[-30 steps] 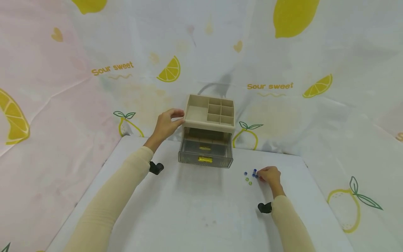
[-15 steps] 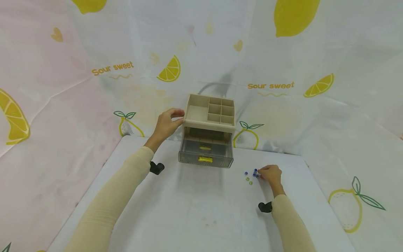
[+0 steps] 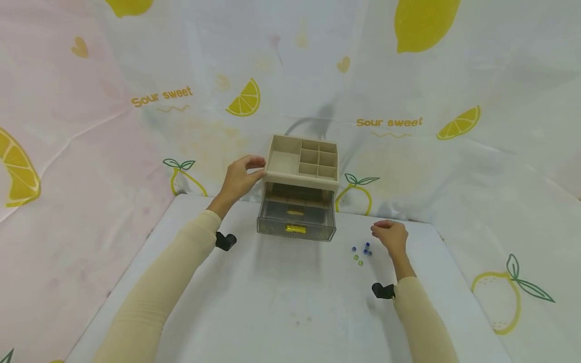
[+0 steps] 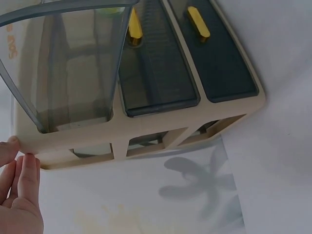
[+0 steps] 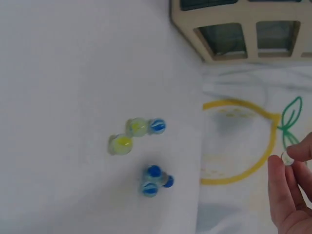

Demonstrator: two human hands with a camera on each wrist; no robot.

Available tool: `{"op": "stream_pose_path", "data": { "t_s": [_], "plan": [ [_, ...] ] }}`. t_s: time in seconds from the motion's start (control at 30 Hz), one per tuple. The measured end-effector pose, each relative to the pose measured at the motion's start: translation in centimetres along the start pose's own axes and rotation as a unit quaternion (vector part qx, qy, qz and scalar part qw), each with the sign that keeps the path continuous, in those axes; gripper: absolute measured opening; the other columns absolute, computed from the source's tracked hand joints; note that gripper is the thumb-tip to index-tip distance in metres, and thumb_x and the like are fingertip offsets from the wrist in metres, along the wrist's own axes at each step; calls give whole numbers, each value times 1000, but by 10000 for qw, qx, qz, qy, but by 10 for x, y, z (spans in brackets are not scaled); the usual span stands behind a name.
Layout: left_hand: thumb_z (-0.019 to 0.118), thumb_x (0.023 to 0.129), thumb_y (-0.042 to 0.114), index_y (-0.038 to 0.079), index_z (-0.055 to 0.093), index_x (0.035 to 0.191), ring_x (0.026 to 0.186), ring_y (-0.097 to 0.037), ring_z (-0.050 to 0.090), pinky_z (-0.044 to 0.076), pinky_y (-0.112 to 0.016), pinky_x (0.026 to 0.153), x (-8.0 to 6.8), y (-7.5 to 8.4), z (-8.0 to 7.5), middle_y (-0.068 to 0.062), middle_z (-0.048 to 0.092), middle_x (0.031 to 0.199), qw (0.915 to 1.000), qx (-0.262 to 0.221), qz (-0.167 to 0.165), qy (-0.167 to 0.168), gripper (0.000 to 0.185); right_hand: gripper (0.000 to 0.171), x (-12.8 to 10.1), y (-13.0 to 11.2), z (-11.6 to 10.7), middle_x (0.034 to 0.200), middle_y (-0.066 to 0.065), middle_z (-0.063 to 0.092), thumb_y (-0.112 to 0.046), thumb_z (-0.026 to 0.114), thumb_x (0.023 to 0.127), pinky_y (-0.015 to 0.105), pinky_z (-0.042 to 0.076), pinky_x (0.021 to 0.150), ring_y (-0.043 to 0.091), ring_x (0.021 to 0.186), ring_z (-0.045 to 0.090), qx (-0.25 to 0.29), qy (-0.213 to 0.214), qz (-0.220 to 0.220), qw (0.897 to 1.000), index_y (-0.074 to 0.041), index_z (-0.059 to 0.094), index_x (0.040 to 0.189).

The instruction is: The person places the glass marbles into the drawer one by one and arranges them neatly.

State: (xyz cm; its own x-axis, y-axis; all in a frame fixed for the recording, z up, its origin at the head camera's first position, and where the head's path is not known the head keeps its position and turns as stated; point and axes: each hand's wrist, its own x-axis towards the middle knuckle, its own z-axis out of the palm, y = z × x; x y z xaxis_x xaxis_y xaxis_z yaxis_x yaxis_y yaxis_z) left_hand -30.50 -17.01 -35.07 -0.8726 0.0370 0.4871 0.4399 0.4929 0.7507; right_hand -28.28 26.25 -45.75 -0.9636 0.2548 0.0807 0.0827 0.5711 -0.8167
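Note:
A beige desktop drawer organizer (image 3: 301, 179) stands at the back of the table, its top clear grey drawer (image 3: 315, 233) pulled out. My left hand (image 3: 239, 176) holds the organizer's upper left edge, thumb and fingers at the corner in the left wrist view. My right hand (image 3: 392, 237) is raised over the table to the right, pinching a small pale glass marble (image 5: 287, 158) between thumb and fingertips. Beneath it lie several blue marbles (image 5: 150, 189) in a cluster, one separate blue marble (image 5: 157, 126) and two yellow-green marbles (image 5: 121, 144).
Divided compartments (image 3: 317, 159) form the organizer's top. Closed drawers with gold handles (image 4: 198, 22) sit under the pulled-out one. A lemon-printed cloth (image 3: 290, 65) hangs behind the white table (image 3: 281, 302). A black wrist mount (image 3: 383, 291) sits at my right sleeve.
My right hand was down at the blue marbles; it has lifted away from them, toward the back, with a pale marble between its fingers. The left hand and the drawer have stayed in place.

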Motion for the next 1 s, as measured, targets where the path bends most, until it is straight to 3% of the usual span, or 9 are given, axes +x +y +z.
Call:
{"op": "stream_pose_path", "data": {
  "t_s": [0.2,0.6,0.8,1.0],
  "plan": [
    [73,87,7,-2,64,120,109,-28,63,47,-42,96,1,-1,0,-15,68,115,10000,-12,35,23,35,21,0,-37,-2,91,17,73,-11,70,85,16,52,62,14,71,72,275,105,-592,9978,3,72,100],
    [74,87,7,-2,65,118,108,-28,64,47,-42,96,0,-1,1,-15,69,113,9999,2,92,64,34,17,-15,-102,1,91,14,73,-13,74,83,14,50,62,5,72,65,473,396,-1514,9865,-1,75,95],
    [74,87,7,-2,65,119,108,-28,64,47,-42,96,0,-1,1,-15,69,114,10000,0,43,47,34,14,-28,-130,10,88,14,73,-7,77,80,15,51,65,7,71,65,936,389,-2182,9706,0,76,93],
    [74,87,8,-1,65,119,110,-27,63,47,-41,97,0,-1,1,-14,69,114,10000,-22,-8,46,35,11,-39,-152,28,84,11,73,-5,76,79,20,53,69,15,73,68,1001,203,-2705,9573,-1,76,89]
  ]
}}
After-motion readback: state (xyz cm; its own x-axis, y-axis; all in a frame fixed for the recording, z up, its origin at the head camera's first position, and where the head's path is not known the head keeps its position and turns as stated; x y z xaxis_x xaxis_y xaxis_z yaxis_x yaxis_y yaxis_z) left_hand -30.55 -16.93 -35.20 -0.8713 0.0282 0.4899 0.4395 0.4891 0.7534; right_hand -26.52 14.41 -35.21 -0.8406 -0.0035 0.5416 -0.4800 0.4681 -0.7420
